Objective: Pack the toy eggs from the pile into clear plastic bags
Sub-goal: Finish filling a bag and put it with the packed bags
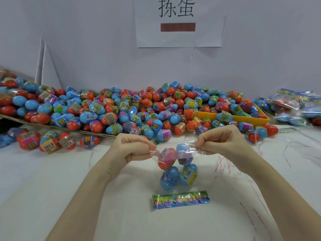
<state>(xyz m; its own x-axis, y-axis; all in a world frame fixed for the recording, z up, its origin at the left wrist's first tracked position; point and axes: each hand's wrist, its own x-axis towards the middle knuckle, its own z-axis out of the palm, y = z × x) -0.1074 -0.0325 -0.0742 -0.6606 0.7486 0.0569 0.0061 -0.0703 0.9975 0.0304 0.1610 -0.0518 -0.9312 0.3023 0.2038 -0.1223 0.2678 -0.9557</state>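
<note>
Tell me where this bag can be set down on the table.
Free: the white tabletop left of the left hand, below the small egg cluster; also the near-right table beside the right hand. Crowded: the egg pile along the wall, the yellow tray, and the filled bags far right.

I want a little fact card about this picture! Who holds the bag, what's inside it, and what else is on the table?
left hand: left hand pinches one top corner of the clear bag
right hand: right hand pinches the other top corner
in the bag: four toy eggs, one orange-and-pink, three mostly blue
bag header: colourful printed strip at the bag's near end, lying on the table
behind: big pile of eggs, orange and blue
yellow tray: partly buried in eggs
far right: filled bags
wall: paper sign
</note>
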